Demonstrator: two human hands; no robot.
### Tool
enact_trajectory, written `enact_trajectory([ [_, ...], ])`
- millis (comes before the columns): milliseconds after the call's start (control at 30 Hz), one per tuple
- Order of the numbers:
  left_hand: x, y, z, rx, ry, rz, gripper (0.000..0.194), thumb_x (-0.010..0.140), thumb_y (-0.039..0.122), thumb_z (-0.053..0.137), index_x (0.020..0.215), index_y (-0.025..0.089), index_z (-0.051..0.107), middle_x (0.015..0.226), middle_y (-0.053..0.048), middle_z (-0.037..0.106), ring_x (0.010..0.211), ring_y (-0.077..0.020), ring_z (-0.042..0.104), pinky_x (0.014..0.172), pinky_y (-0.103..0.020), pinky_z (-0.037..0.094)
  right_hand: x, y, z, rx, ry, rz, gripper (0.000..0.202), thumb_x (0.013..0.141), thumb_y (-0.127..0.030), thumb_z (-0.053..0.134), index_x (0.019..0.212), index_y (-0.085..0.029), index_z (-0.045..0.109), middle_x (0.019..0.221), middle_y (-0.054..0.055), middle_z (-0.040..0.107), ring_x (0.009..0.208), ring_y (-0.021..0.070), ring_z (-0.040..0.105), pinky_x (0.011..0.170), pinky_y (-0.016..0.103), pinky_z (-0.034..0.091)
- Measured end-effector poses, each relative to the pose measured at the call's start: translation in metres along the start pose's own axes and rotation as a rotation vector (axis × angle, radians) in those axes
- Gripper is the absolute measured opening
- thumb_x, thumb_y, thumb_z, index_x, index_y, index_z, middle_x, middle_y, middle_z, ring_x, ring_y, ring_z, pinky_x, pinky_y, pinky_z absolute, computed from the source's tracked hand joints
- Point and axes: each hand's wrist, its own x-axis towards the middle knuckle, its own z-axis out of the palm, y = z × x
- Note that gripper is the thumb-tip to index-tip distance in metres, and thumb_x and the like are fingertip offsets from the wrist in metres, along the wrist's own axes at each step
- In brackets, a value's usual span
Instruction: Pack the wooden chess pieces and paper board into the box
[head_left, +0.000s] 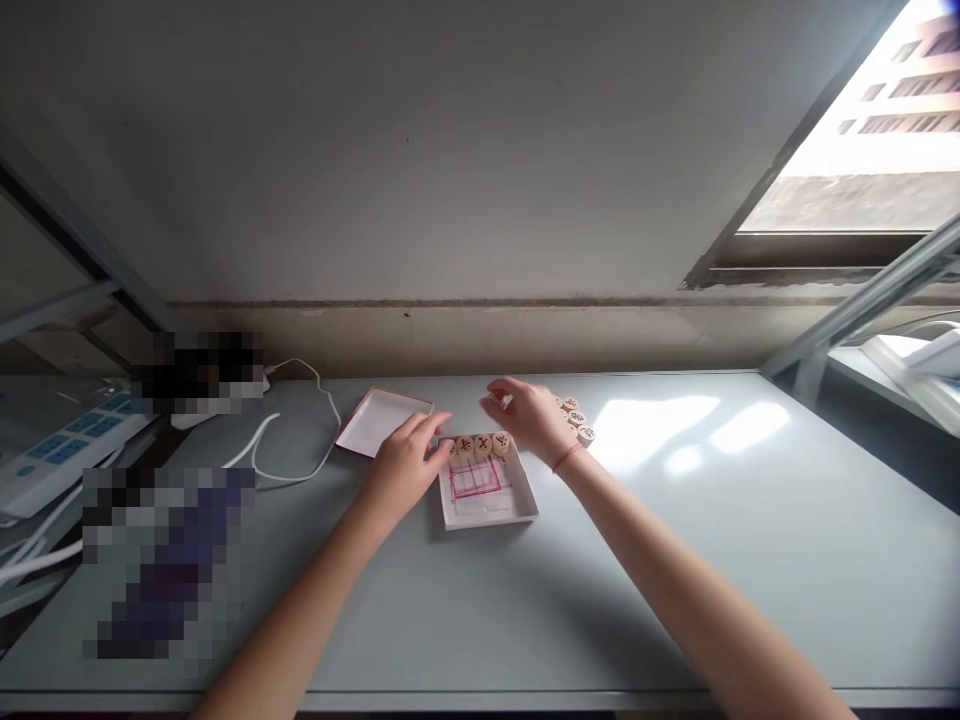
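A shallow white box (491, 500) lies in the middle of the desk with pink-red lines drawn on its floor. Along its far side stands a row of round wooden Chinese chess pieces (483, 445) with red characters. My left hand (409, 455) rests at the box's left edge, fingers apart, near the leftmost piece. Just beyond the box's far right corner, my right hand (529, 412) is raised with thumb and fingers curled into a pinch. A small pale, reddish bit shows there, apparently a Chinese chess piece. More loose pieces (576, 418) lie behind that hand, partly hidden by it.
The box lid (382, 418), white inside with a red rim, lies behind my left hand. White cables (300, 478) and a power strip (82, 440) are at the left. A wall borders the desk (465, 610) at the back, and metal frame bars (862, 290) rise at the right.
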Motion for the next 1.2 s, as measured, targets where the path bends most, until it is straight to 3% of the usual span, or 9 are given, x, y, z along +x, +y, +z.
enact_trajectory([
  [100,0.005,0.005,0.011,-0.099,0.040,0.094,0.040,0.087,0.031,0.056,0.126,0.025,0.051,0.118,-0.005,0.058,0.089,-0.0161,0.063,0.076,-0.028,0.052,-0.028,-0.014,0.003,0.429,-0.043,-0.073,0.023,0.083,-0.041,0.059,0.094,-0.021,0.064,0.087,0.003,0.071,0.076,0.0162,0.067,0.068,0.026,0.050],
  [167,0.003,0.007,0.017,-0.152,0.054,0.148,0.036,0.089,0.030,0.055,0.124,0.025,0.053,0.117,-0.005,0.058,0.096,-0.0164,0.062,0.083,-0.028,0.051,-0.042,-0.019,0.008,0.634,-0.072,-0.059,0.026,0.082,-0.043,0.061,0.094,-0.020,0.063,0.087,0.004,0.071,0.078,0.0162,0.067,0.067,0.026,0.052],
  [367,-0.010,0.005,0.016,-0.161,0.031,0.156,0.028,0.083,0.014,0.055,0.110,0.024,0.058,0.104,-0.002,0.058,0.091,-0.0143,0.062,0.084,-0.027,0.050,-0.054,-0.010,0.020,0.799,-0.102,-0.009,0.030,0.080,-0.044,0.063,0.096,-0.019,0.059,0.089,0.006,0.070,0.081,0.0170,0.067,0.070,0.028,0.056],
  [533,-0.013,0.000,0.012,-0.045,-0.096,0.147,0.015,0.076,0.007,0.055,0.081,0.021,0.058,0.095,-0.001,0.059,0.084,-0.0149,0.060,0.077,-0.027,0.048,-0.053,-0.002,0.018,0.702,-0.034,-0.002,0.023,0.080,-0.038,0.062,0.094,-0.019,0.062,0.100,0.008,0.066,0.080,0.0164,0.067,0.071,0.030,0.058],
  [667,-0.014,-0.001,0.016,0.117,-0.167,0.190,0.009,0.077,0.012,0.059,0.075,0.021,0.058,0.092,0.000,0.066,0.093,-0.0200,0.059,0.082,-0.034,0.043,-0.055,-0.004,0.015,0.613,-0.047,-0.039,0.016,0.079,-0.026,0.058,0.091,-0.019,0.065,0.101,0.008,0.059,0.079,0.0143,0.064,0.072,0.029,0.058],
  [767,-0.015,0.000,0.018,0.196,-0.170,0.196,0.008,0.080,0.015,0.057,0.075,0.021,0.060,0.094,-0.001,0.066,0.092,-0.0206,0.058,0.079,-0.035,0.042,-0.059,-0.007,0.016,0.538,-0.085,-0.108,0.022,0.077,-0.018,0.056,0.097,-0.022,0.064,0.097,0.006,0.060,0.078,0.0133,0.062,0.071,0.028,0.057],
  [900,-0.014,-0.001,0.012,0.146,-0.165,0.180,0.006,0.077,0.016,0.059,0.074,0.021,0.059,0.089,-0.002,0.062,0.086,-0.0192,0.058,0.077,-0.032,0.045,-0.063,-0.011,0.024,0.296,-0.097,-0.173,0.015,0.078,-0.013,0.057,0.090,-0.022,0.062,0.089,0.003,0.063,0.075,0.0142,0.060,0.066,0.027,0.052],
  [1000,-0.013,-0.003,0.004,0.084,-0.159,0.102,0.009,0.077,0.013,0.054,0.074,0.021,0.056,0.081,-0.001,0.059,0.076,-0.0162,0.058,0.071,-0.028,0.045,-0.066,-0.014,0.031,0.126,-0.144,-0.263,0.007,0.080,-0.014,0.058,0.082,-0.020,0.061,0.087,0.003,0.064,0.076,0.0153,0.060,0.066,0.027,0.048],
  [1200,-0.011,-0.003,-0.003,0.065,-0.223,-0.100,0.012,0.079,0.012,0.045,0.077,0.022,0.051,0.067,0.003,0.060,0.055,-0.0122,0.053,0.054,-0.023,0.036,-0.068,-0.018,0.035,-0.116,-0.199,-0.333,0.014,0.083,-0.014,0.057,0.095,-0.021,0.059,0.094,0.007,0.063,0.082,0.0180,0.061,0.064,0.025,0.043],
])
